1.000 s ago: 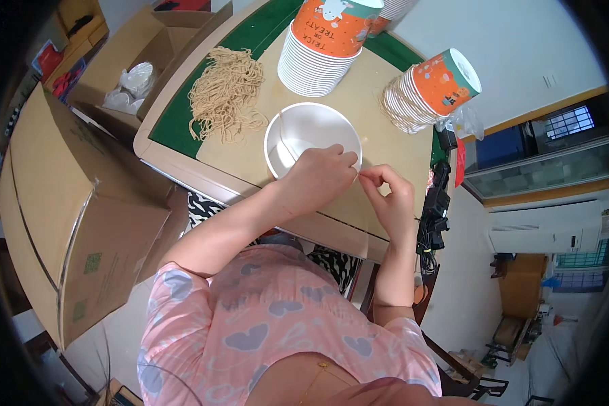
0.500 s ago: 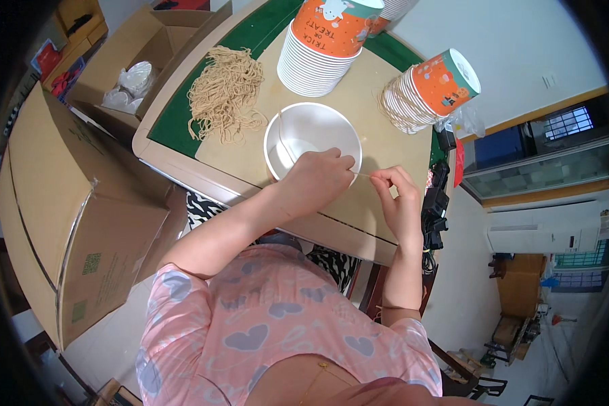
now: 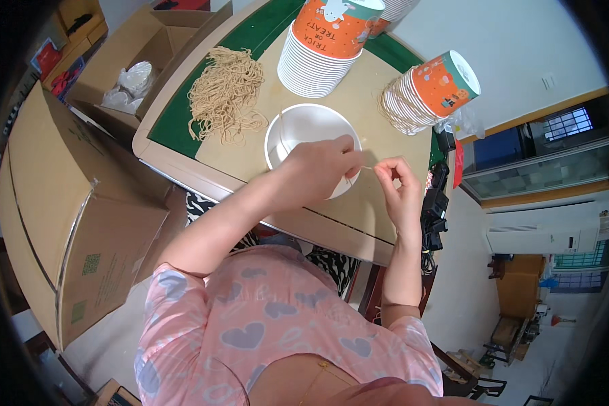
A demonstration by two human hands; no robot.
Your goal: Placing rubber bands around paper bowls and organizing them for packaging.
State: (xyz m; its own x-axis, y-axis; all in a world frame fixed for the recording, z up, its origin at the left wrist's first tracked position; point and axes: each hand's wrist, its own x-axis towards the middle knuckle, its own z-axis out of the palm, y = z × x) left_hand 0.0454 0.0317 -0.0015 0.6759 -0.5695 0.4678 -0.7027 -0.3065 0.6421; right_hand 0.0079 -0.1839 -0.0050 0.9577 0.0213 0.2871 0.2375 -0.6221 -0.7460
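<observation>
A white paper bowl (image 3: pixel 304 132) lies on the tan table top (image 3: pixel 358 101). My left hand (image 3: pixel 318 169) rests over the bowl's near rim, fingers pinched on one end of a thin pale string. My right hand (image 3: pixel 399 186) hovers just right of the bowl, thumb and forefinger pinching the string's other end (image 3: pixel 367 168). A loose heap of tan strings (image 3: pixel 224 95) lies left of the bowl, partly on the green mat (image 3: pixel 183 108).
Two stacks of orange printed paper bowls stand behind: an upright one (image 3: pixel 325 40) and one tipped on its side (image 3: pixel 426 91). Large cardboard boxes (image 3: pixel 68 196) stand to the left; one open box (image 3: pixel 135 61) holds white items. A dark cable hangs off the table's right edge (image 3: pixel 436 203).
Both hands have drifted slightly right and apart, drawing the thin string out between them beside the bowl's rim.
</observation>
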